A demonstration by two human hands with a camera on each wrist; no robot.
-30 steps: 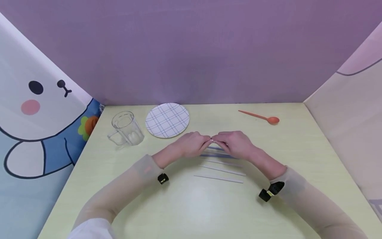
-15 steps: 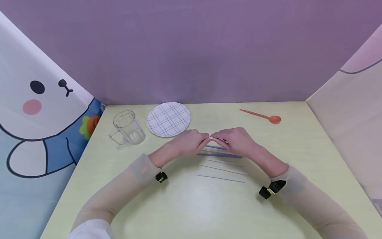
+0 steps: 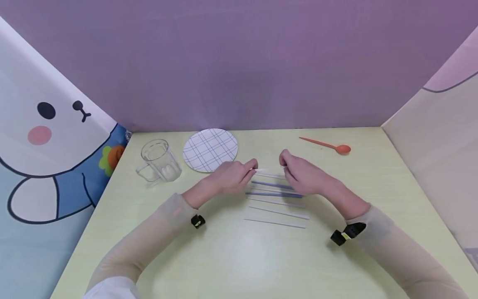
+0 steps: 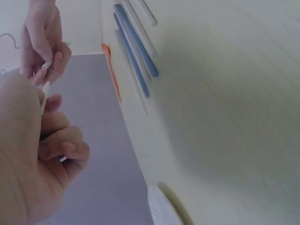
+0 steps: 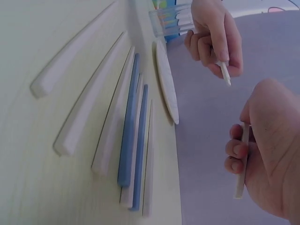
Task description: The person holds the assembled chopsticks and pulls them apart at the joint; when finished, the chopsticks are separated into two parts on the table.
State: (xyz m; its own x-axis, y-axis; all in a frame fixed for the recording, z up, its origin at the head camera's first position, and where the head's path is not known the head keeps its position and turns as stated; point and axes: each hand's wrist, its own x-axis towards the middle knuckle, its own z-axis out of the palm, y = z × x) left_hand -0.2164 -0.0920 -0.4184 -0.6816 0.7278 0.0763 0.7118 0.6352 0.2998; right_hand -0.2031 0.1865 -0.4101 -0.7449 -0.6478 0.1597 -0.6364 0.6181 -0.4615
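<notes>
In the head view, my left hand (image 3: 232, 176) and right hand (image 3: 304, 175) are apart above the far end of a row of thin sticks. My left hand pinches a short white stick piece (image 5: 226, 74) whose pointed, uneven end sticks out past the thumb. In the right wrist view, another white stick piece (image 5: 241, 176) lies along the palm of my right hand, gripped by the curled fingers. Below the hands, several white sticks (image 3: 274, 223) and two blue sticks (image 3: 274, 194) lie roughly side by side on the table.
A clear glass mug (image 3: 158, 162) stands at the back left of the table (image 3: 224, 265). Beside it lies a round white plate (image 3: 210, 150) with a blue line pattern. An orange spoon (image 3: 342, 149) rests at the back right. A purple wall rises behind.
My hands met at the thumbs around a white stick before; now they are apart, each with a white piece. The right hand has moved right and turned, the left slightly left.
</notes>
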